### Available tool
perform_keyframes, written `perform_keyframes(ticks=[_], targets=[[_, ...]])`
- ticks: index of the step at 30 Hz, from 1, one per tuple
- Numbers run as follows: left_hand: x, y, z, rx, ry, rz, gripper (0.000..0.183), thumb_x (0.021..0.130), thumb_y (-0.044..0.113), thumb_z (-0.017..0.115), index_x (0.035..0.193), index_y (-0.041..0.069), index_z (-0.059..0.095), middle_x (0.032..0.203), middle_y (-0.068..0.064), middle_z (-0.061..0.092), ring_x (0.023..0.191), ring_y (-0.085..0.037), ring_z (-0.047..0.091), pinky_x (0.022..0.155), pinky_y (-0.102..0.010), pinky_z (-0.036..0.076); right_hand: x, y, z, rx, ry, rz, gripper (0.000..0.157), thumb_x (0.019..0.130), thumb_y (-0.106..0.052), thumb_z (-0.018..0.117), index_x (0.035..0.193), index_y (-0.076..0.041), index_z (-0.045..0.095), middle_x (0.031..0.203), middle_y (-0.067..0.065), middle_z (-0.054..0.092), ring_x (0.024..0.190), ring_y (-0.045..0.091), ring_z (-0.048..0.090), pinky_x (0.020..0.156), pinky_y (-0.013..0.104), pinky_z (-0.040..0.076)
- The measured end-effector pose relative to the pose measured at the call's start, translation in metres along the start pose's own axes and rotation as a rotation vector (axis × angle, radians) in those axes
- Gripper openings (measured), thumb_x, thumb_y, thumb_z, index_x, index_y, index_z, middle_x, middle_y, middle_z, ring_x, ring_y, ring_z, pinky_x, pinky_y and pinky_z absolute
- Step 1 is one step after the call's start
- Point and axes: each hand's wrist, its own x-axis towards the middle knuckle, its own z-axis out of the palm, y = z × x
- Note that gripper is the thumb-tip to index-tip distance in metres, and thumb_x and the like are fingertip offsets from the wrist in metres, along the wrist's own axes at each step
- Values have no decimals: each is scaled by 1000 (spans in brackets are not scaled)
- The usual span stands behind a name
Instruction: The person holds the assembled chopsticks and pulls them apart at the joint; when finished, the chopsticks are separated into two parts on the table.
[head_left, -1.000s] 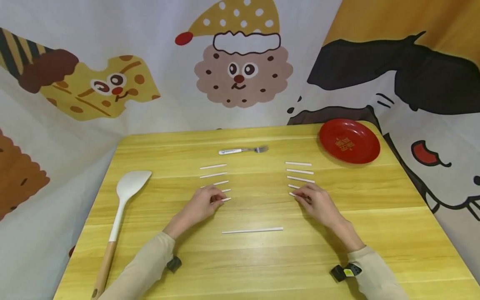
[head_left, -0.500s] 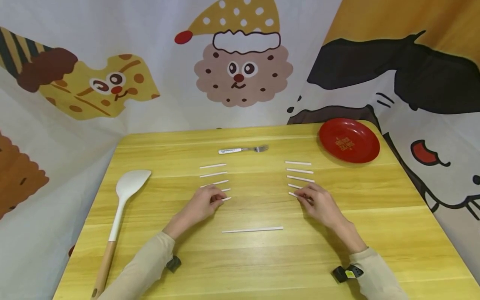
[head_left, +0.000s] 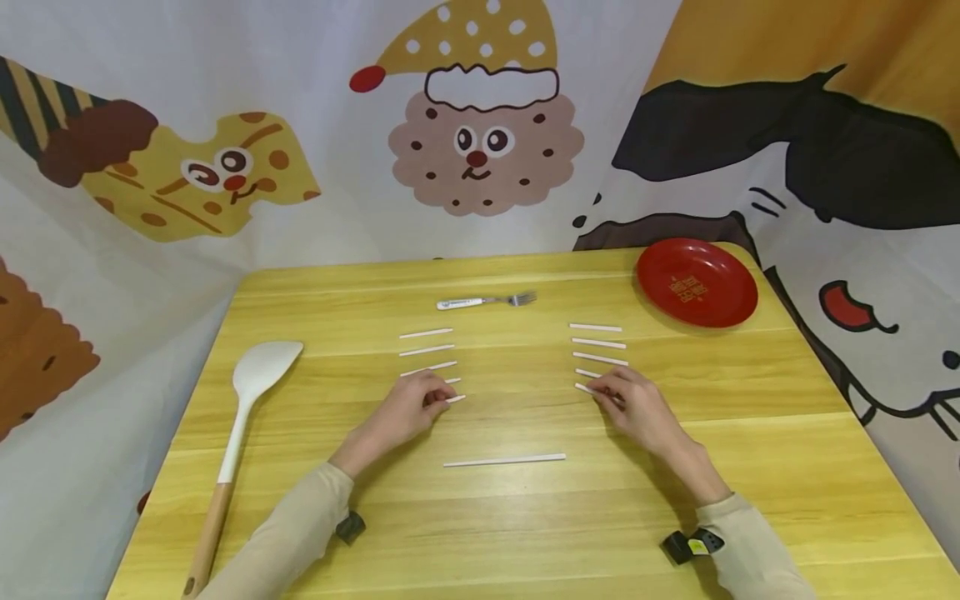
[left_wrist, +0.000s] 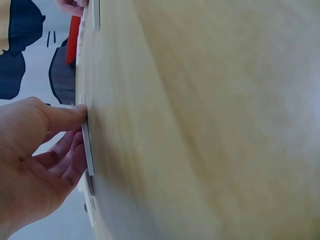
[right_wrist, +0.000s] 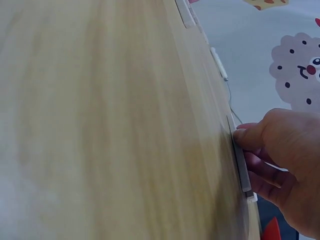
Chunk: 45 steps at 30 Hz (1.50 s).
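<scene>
My left hand (head_left: 408,408) pinches a short, thin white stick (head_left: 457,398) between thumb and fingers, at the near end of the left row. The left wrist view shows this stick (left_wrist: 89,150) lying along the wood under the thumb tip. At the near end of the right row, another short white stick (head_left: 582,387) is pinched by my right hand (head_left: 633,406). In the right wrist view, thumb and fingers sit on that stick (right_wrist: 241,167) close to the tabletop. Beyond each hand lie several similar sticks, such as one on the left (head_left: 427,350) and one on the right (head_left: 599,342).
One longer white stick (head_left: 505,460) lies crosswise in front, between the forearms. A fork (head_left: 487,301) with a white handle is behind the rows. The red plate (head_left: 697,283) stands at the back right, and a white spatula (head_left: 255,375) with a wooden handle lies at the left.
The left hand and its stick have shifted very slightly to the right. The right hand keeps its pinch in nearly the same spot.
</scene>
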Motion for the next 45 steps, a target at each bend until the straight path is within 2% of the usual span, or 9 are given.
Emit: perform_keyframes(ticks=[9,22,26,30,33,36,41,45], targets=[[-2,-1,-1,-6,-3,5,11,91,2,73,101,6,76,89,-1,66,75,-7,57,65,-19,50,2,-3,-4,-11,-18,19,16,82,2,81,95,-7,78,88,2,69,76,10,60,61,26,56],[-3,-1,-1,-10,-17,-20,12,91,1,73,102,6,76,89,-1,66,78,-9,57,67,-20,51,1,-1,-3,-6,-40,28,15,83,2,80,95,-7,78,88,2,68,75,10,60,61,27,56],[-6,4,-6,12,13,-21,15,90,3,74,105,5,75,92,1,65,82,-9,60,72,-20,54,4,-8,-10,4,-23,10,17,82,2,80,97,-5,77,91,4,69,79,14,63,64,32,58],[-11,20,-12,39,17,43,18,90,5,75,108,4,74,94,-1,66,85,-12,63,75,-22,57,11,-24,-22,23,-11,-44,19,80,3,82,97,-3,76,90,5,69,80,19,66,63,36,58],[-17,35,-12,47,-24,109,19,92,9,74,110,3,74,96,-4,67,86,-15,66,75,-25,58,15,-43,-26,30,-65,-96,20,80,0,82,99,-5,76,93,4,70,82,18,67,66,35,59],[-22,47,-5,74,-83,148,20,93,13,74,110,4,74,98,-4,69,89,-15,67,80,-27,59,16,-63,-24,49,-177,-129,19,82,-5,82,101,-6,76,96,2,71,85,14,67,72,31,59],[-25,58,10,120,-179,140,19,91,18,76,107,8,75,95,-1,68,85,-11,63,79,-24,56,13,-89,-8,121,-425,-113,19,88,-12,79,106,-10,75,100,-1,70,90,11,66,78,28,58],[-24,58,20,139,-231,127,16,89,21,79,100,11,75,89,2,62,76,-6,54,68,-18,50,12,-99,8,159,-549,-91,18,89,-15,79,106,-12,74,100,-3,68,91,10,65,79,26,57]])
